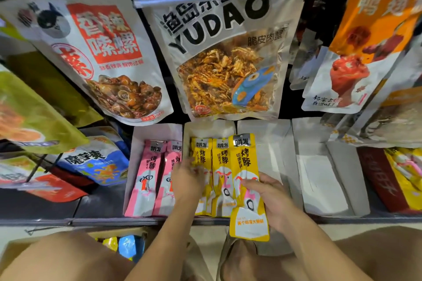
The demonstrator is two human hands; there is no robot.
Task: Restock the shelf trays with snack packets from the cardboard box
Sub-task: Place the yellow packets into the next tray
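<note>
A white shelf tray holds long yellow snack packets lying side by side. My right hand grips one yellow packet by its lower half, its top over the tray's right side. My left hand rests with spread fingers on the leftmost yellow packets in that tray. To the left, another white tray holds two pink packets. The cardboard box sits low at the bottom left, with blue and yellow packets showing inside.
Two white trays stand to the right of the yellow one. Large snack bags hang above the trays on hooks. A red box with yellow packets sits at the far right. My bare knees fill the bottom.
</note>
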